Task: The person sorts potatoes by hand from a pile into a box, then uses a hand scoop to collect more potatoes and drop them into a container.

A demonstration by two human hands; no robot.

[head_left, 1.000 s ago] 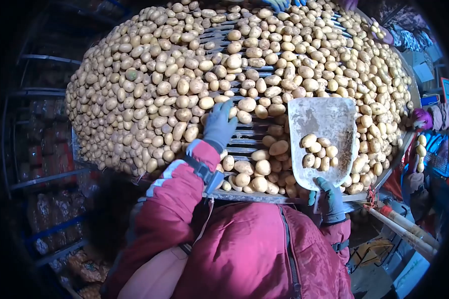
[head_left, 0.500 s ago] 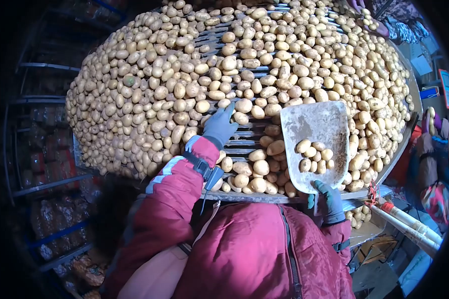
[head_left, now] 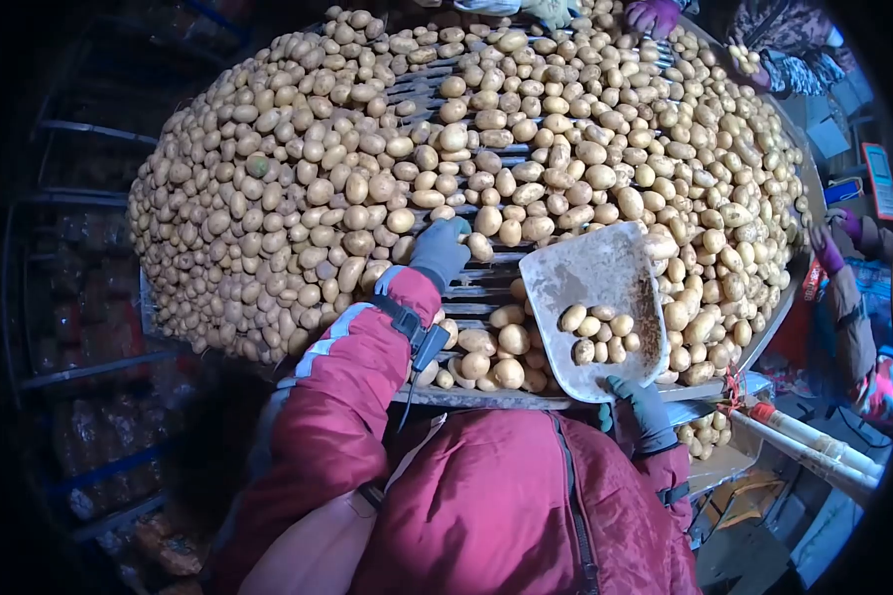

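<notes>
My left hand (head_left: 440, 250), in a grey glove, is over the slatted rack among the potatoes (head_left: 347, 188). Its fingers are bent and look closed, their tips hidden. One potato (head_left: 480, 247) lies right beside them. In my right hand (head_left: 645, 415), also gloved, is the handle of a worn whitish scoop (head_left: 620, 263). Several small potatoes (head_left: 605, 327) rest in the scoop's lower part. The scoop is above the potatoes at the front of the table, its wide end pointing away from me.
Dark slats (head_left: 466, 307) show between potatoes. The table's metal edge (head_left: 486, 399) runs before my body. Gloved hands of other people (head_left: 653, 17) work at the far side, and another person's arm (head_left: 848, 297) is at the right. Pale poles (head_left: 809, 451) jut out at lower right.
The scoop and my right hand have shifted left and slightly toward me. My left hand's fingers have drawn in from a spread pose. Other people's hands have come into view at the far side.
</notes>
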